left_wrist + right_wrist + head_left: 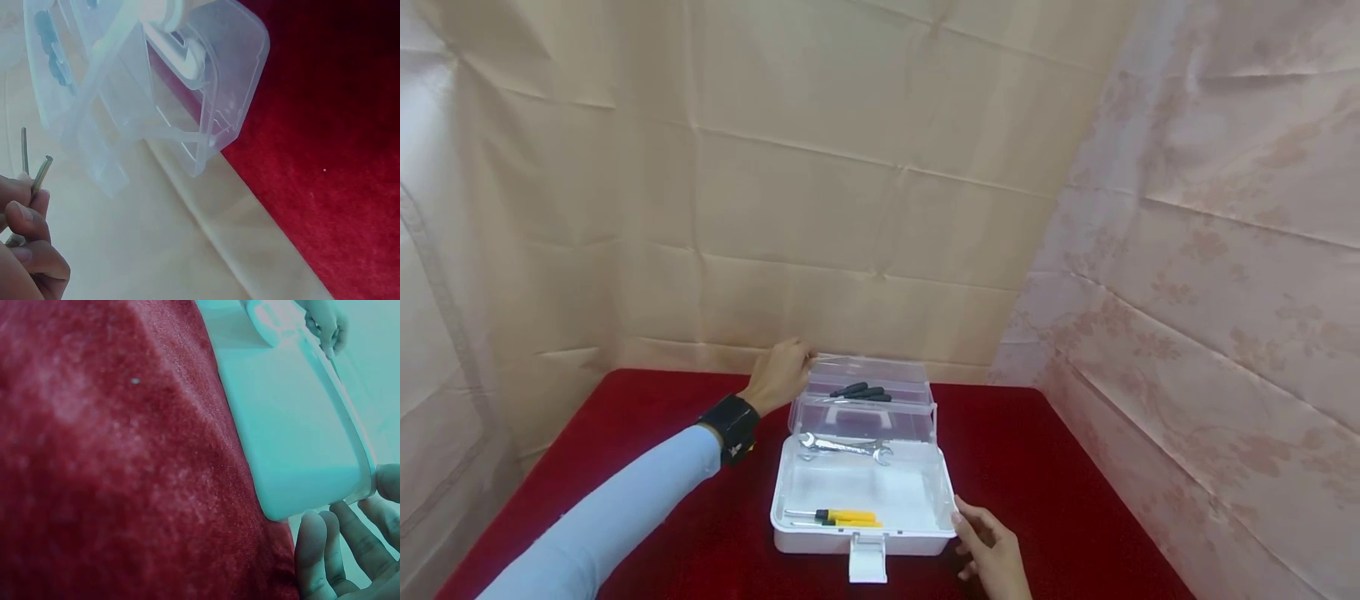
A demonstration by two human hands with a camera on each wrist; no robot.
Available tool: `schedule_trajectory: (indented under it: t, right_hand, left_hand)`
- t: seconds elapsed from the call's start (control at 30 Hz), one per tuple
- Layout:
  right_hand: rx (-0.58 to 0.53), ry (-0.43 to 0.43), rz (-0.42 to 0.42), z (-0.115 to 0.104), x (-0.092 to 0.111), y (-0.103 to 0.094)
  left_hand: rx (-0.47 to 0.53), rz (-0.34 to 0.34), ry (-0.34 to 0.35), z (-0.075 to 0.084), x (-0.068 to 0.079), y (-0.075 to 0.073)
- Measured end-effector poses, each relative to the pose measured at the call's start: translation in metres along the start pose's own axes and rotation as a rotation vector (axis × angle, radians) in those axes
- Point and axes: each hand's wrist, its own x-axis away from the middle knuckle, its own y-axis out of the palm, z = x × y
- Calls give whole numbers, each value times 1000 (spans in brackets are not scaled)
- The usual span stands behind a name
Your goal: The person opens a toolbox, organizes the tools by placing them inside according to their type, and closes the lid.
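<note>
A white toolbox (910, 543) stands open, its clear fold-out trays (917, 421) raised at the back. My left hand (778, 375) is at the trays' upper left; in the left wrist view its fingers pinch two thin metal rods (41, 174), one with a bent tip. My right hand (988, 542) holds the toolbox's front right corner, thumb at the rim and fingers along the outer wall. Inside the base, yellow-handled screwdrivers (853, 516) lie along the front and silver wrenches (842, 447) at the back. Black-handled tools (863, 392) rest in an upper tray.
Red cloth (1037, 467) covers the table under the toolbox. The white front latch (868, 560) hangs down. A beige curtain (850, 208) closes off the back, and a pink floral curtain (1217, 275) runs along the right side.
</note>
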Motion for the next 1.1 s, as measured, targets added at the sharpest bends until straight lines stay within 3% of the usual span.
schedule_trajectory:
  t: [0.27, 0.57, 1.1]
  right_hand:
    - [18, 11, -11, 1, 1, -3]
    - [19, 13, 11, 2, 8, -8]
    - [-50, 1, -42, -1, 9, 4]
  left_hand:
    - [-49, 18, -5, 3, -10, 7]
    - [-23, 13, 23, 16, -19, 15]
    - [-95, -18, 33, -8, -13, 19]
